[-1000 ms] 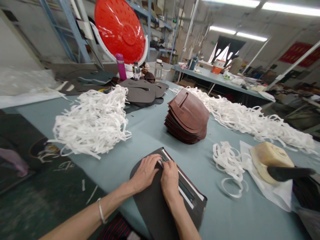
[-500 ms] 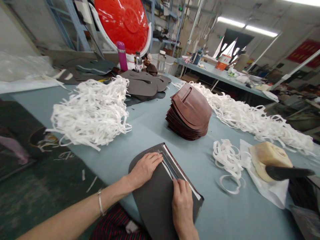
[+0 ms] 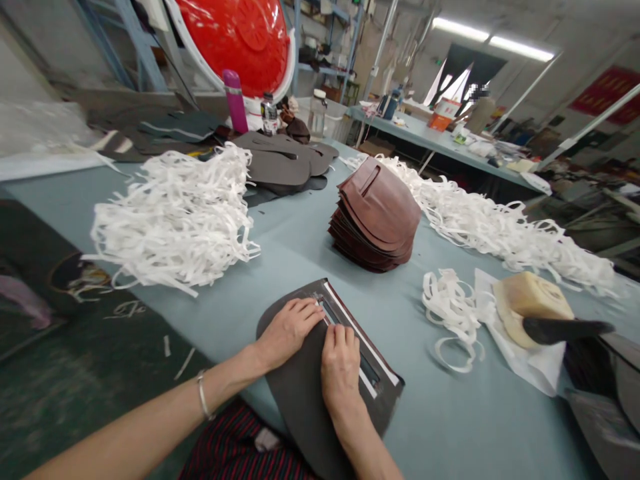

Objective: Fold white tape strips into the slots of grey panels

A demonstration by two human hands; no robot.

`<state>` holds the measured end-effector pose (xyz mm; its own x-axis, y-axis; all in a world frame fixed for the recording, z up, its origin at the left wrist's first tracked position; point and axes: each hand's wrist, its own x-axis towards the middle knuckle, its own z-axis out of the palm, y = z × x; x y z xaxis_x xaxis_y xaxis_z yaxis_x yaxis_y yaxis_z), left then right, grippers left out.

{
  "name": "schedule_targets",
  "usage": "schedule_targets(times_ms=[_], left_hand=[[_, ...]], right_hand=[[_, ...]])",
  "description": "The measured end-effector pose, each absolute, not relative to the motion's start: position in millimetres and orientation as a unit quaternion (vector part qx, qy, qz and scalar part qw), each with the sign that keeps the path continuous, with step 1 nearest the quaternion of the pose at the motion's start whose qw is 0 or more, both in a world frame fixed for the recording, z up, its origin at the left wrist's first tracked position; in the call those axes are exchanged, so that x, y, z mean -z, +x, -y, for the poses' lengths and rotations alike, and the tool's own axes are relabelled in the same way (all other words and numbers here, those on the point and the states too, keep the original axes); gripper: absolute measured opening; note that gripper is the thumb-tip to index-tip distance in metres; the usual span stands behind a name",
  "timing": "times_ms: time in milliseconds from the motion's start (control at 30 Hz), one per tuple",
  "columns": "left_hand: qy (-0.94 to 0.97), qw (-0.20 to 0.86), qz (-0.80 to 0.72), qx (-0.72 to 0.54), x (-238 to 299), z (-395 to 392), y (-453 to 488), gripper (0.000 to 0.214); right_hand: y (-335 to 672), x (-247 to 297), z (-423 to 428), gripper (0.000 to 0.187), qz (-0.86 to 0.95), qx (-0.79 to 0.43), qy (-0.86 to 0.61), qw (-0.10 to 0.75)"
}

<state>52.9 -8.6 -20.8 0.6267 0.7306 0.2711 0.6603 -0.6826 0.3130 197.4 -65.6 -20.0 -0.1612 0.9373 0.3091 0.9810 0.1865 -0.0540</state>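
A dark grey panel [image 3: 305, 407] with a rounded end lies at the table's near edge. Along its straight edge runs a long slot [image 3: 369, 368], with white tape strips [image 3: 369, 385] on both sides. My left hand [image 3: 293, 331] rests on the panel by the slot's far end, its fingers stretched out and lying flat. Closer to me, my right hand [image 3: 341, 370] is closed, with bent fingertips pressed on the inner tape strip. Its thumb is mostly hidden. The outer strip follows the panel's edge, untouched by either hand.
Beyond the panel stands a stack of brown leather pieces [image 3: 380, 213]. White strips lie in a heap [image 3: 175, 220] at left, a small pile [image 3: 450, 310] at right and a long row [image 3: 500, 220] behind. A black-handled tool [image 3: 565, 328] touches a yellowish block [image 3: 535, 297]. Grey panels [image 3: 275, 160] lie behind.
The inner white strip, raised and bent before, now lies flat along the slot. My right hand has shifted up and left, nearer my left hand. The view has turned slightly.
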Motion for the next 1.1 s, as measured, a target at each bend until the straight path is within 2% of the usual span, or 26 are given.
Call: schedule_targets(times_ms=[200,333,433,600,800,933,1100], left_hand=[[0.899,0.091,-0.385,-0.19,25.0,8.5,52.9,0.036],[0.898,0.095,-0.384,-0.194,28.5,9.5,53.6,0.038],[0.895,0.102,-0.387,-0.196,30.4,7.4,51.7,0.039],[0.896,0.1,-0.384,-0.198,27.2,10.0,59.5,0.039],[0.947,0.118,-0.264,-0.138,13.4,58.6,101.8,0.038],[0.927,0.09,-0.335,-0.144,13.4,50.6,90.2,0.048],[0.902,0.048,-0.406,-0.136,15.5,22.4,60.7,0.051]], right_hand=[[255.5,24.1,129.3,0.036,0.783,0.117,-0.596,0.133],[284.4,18.6,159.5,0.035,0.793,0.089,-0.587,0.137],[291.9,14.8,165.9,0.032,0.789,0.045,-0.594,0.148],[293.9,20.5,165.6,0.027,0.759,0.02,-0.613,0.22],[296.4,27.7,167.4,0.025,0.768,0.007,-0.599,0.225],[300.0,32.4,166.9,0.026,0.771,0.02,-0.594,0.229],[296.2,28.9,163.6,0.025,0.757,0.023,-0.609,0.235]])
